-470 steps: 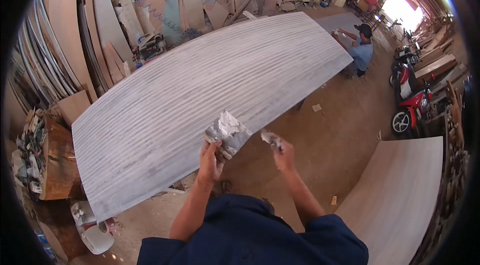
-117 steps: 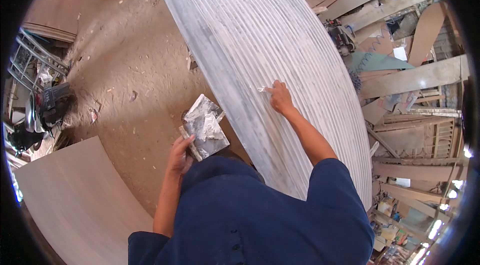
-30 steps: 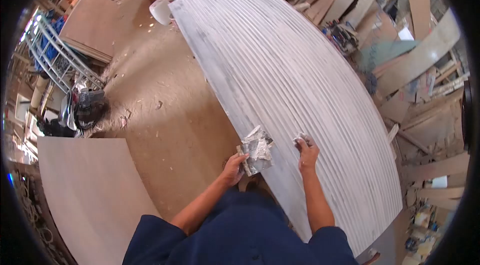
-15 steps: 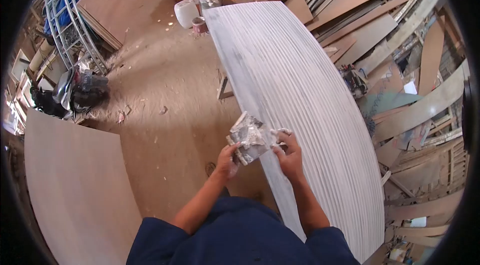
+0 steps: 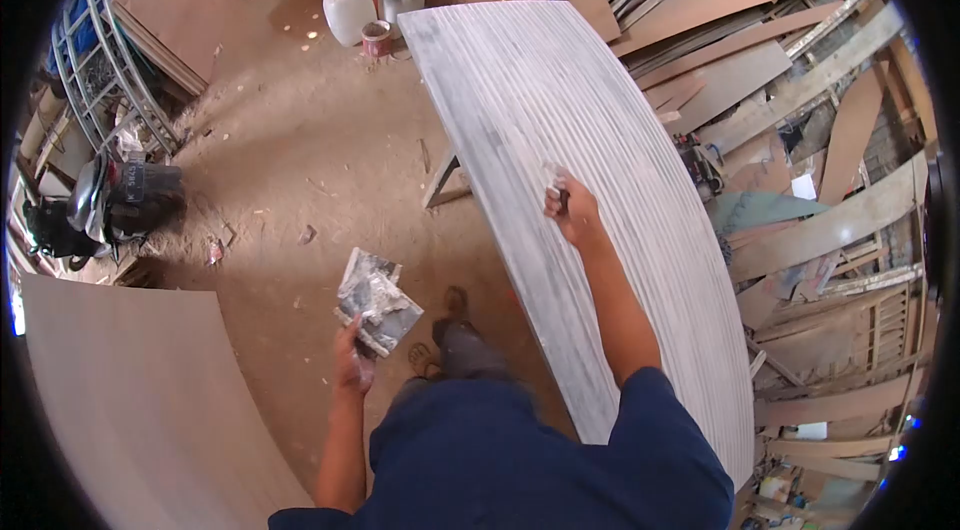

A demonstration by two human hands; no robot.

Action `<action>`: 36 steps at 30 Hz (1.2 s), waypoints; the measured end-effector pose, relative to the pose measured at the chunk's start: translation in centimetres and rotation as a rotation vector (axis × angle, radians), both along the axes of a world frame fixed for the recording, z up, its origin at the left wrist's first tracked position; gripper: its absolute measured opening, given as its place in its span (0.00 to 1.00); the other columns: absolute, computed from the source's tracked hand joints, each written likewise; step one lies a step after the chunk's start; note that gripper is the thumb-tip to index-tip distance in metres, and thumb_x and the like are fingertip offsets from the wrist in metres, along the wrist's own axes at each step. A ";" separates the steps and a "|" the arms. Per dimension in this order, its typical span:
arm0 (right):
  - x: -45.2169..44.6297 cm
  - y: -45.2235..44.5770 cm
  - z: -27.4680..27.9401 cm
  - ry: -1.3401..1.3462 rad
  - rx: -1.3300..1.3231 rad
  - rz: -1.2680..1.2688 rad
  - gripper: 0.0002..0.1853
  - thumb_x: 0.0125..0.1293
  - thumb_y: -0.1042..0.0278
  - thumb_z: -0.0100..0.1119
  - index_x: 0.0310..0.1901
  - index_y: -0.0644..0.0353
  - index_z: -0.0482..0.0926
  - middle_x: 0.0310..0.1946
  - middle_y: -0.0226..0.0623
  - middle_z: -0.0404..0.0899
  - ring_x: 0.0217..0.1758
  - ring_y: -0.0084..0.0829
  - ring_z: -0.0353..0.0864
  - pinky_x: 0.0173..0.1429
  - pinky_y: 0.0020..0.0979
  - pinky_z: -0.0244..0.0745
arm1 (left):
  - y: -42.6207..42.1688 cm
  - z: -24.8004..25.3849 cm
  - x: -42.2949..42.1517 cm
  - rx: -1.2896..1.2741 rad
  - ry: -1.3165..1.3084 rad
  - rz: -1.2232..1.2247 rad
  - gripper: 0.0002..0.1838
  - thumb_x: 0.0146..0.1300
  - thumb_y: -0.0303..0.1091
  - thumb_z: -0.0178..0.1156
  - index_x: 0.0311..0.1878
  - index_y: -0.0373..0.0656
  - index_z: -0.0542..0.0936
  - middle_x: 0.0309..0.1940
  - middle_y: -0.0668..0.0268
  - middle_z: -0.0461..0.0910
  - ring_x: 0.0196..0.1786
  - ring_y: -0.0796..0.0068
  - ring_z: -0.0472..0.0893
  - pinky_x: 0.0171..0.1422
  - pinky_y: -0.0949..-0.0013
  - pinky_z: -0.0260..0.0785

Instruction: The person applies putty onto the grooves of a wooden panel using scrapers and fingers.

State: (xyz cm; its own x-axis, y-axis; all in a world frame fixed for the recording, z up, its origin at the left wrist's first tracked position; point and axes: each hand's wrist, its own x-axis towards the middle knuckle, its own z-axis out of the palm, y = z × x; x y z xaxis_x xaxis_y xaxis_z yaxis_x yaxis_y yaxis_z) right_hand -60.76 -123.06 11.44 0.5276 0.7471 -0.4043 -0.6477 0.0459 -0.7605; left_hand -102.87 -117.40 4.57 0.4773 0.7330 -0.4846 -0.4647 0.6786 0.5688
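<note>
Out over the floor, my left hand (image 5: 354, 358) is closed on the edge of a small flat putty board (image 5: 402, 322). White putty (image 5: 380, 296) lies in a lump across the board. My right hand (image 5: 572, 214) grips a small scraper (image 5: 552, 170), its end smeared white and partly hidden by my fingers. That hand is over a long grooved panel (image 5: 640, 260), white with grey streaks along its left side. Whether the scraper touches the panel I cannot tell.
A trestle leg (image 5: 440, 180) shows under the panel's left edge. White jugs (image 5: 348, 14) and a small paint can (image 5: 376, 38) stand at its far end. A pale board (image 5: 130, 370) lies at lower left, near a motorbike (image 5: 110, 195). Scrap wood (image 5: 840, 300) crowds the right.
My left hand has moved left with the putty board, away from the panel. My right hand has gone forward over the grooves with the scraper. The two hands are now far apart.
</note>
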 end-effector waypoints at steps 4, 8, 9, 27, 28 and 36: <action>8.0 9.1 -6.2 -0.202 -0.227 0.050 0.14 0.66 0.66 0.45 0.50 0.54 0.76 0.18 0.25 0.62 0.15 0.19 0.57 0.19 0.23 0.53 | 3.5 -1.3 0.7 -0.017 0.007 0.051 0.20 0.68 0.37 0.56 0.59 0.37 0.72 0.54 0.61 0.77 0.56 0.67 0.78 0.61 0.62 0.70; 13.4 16.2 -9.5 -0.333 -0.483 0.085 0.17 0.65 0.67 0.45 0.54 0.52 0.76 0.18 0.23 0.60 0.16 0.18 0.56 0.19 0.23 0.52 | 7.2 -0.8 3.5 -0.030 0.029 0.092 0.21 0.68 0.36 0.56 0.60 0.36 0.71 0.53 0.60 0.78 0.55 0.66 0.79 0.61 0.61 0.71; 14.7 18.1 -10.2 -0.330 -0.494 0.093 0.17 0.65 0.67 0.45 0.54 0.52 0.76 0.18 0.23 0.60 0.16 0.18 0.56 0.19 0.23 0.52 | 8.7 -0.3 4.5 -0.035 0.044 0.101 0.21 0.68 0.36 0.56 0.60 0.36 0.71 0.53 0.60 0.78 0.56 0.66 0.78 0.62 0.61 0.70; 21.2 25.2 -14.3 -0.223 -0.585 0.368 0.25 0.63 0.70 0.47 0.64 0.50 0.73 0.18 0.22 0.62 0.17 0.19 0.58 0.21 0.25 0.53 | 22.6 0.8 15.1 -0.120 0.063 0.053 0.21 0.69 0.35 0.55 0.61 0.34 0.70 0.55 0.60 0.77 0.57 0.66 0.77 0.63 0.61 0.68; 21.0 25.2 -13.8 -0.358 -0.652 0.434 0.27 0.63 0.71 0.46 0.66 0.48 0.70 0.18 0.23 0.63 0.17 0.19 0.59 0.21 0.25 0.55 | 22.7 0.8 15.4 -0.122 0.063 0.037 0.21 0.69 0.35 0.55 0.61 0.34 0.71 0.55 0.60 0.77 0.57 0.66 0.77 0.63 0.61 0.68; 20.6 22.8 -14.9 -0.786 -0.714 0.632 0.33 0.61 0.69 0.46 0.71 0.49 0.64 0.19 0.33 0.73 0.18 0.23 0.67 0.26 0.29 0.65 | 23.6 1.0 17.0 -0.139 0.095 -0.022 0.21 0.68 0.36 0.55 0.60 0.35 0.71 0.53 0.61 0.78 0.54 0.68 0.79 0.61 0.62 0.70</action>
